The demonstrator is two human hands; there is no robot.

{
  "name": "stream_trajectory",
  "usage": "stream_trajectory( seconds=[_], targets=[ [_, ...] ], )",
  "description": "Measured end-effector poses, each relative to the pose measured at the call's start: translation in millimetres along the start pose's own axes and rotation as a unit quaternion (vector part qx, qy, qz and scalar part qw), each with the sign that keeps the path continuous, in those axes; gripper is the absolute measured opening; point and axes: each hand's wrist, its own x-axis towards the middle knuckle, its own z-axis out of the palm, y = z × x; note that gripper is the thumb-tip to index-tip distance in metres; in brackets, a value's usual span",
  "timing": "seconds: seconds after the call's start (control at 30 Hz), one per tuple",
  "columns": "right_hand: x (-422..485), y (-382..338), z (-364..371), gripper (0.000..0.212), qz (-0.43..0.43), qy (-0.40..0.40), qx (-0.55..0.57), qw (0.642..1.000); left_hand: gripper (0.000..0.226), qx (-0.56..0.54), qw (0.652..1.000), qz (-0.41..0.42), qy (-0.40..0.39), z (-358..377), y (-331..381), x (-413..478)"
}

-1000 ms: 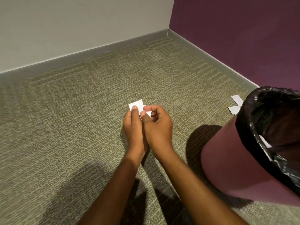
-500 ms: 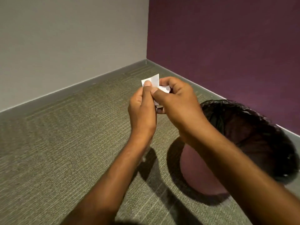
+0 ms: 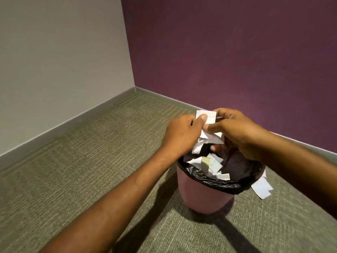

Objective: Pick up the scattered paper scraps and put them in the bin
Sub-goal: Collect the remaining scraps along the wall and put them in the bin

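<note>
Head camera peers forward and down, close above the bin (image 3: 204,198), facing the corner (image 3: 135,88).

A pink bin (image 3: 204,195) stands on olive carpet (image 3: 73,170), white paper scraps (image 3: 261,188) lying just beside it.

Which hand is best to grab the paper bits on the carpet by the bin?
Probably the right hand: the floor scraps lie right of the bin, nearer it; the left hand would cross over the bin.
</note>
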Motion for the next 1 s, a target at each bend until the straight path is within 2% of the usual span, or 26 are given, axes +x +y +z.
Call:
stream_trajectory(
  seconds=[0.27,0.4,0.5,0.67,0.77,1.0],
  targets=[
    [9.5,13.2,-37.7,0.020,0.038,-0.019,-0.092,0.995,0.027,0.073,0.996,-0.032,-0.051,13.9,5.8,3.1],
    [15.9,11.1,-48.3,0.021,0.033,-0.062,-0.143,0.987,0.018,0.028,0.994,-0.066,-0.088,6.3,12.7,0.1],
    [20.3,5.0,-57.0,0.025,0.036,-0.080,-0.187,0.978,0.016,0.006,0.992,-0.076,-0.099,-0.2,18.6,-1.0],
    [23.3,-10.9,-80.9,0.033,0.023,-0.098,-0.242,0.965,0.021,0.106,0.990,-0.033,-0.087,-9.8,29.8,2.2],
    [18.4,-20.1,-101.2,0.032,-0.006,-0.108,-0.232,0.967,0.021,0.152,0.984,-0.025,-0.093,-16.1,42.3,2.5],
    [11.3,4.4,-150.3,0.026,-0.030,-0.080,-0.135,0.987,0.013,0.173,0.978,-0.014,-0.113,12.7,74.9,-1.8]
  ],
)
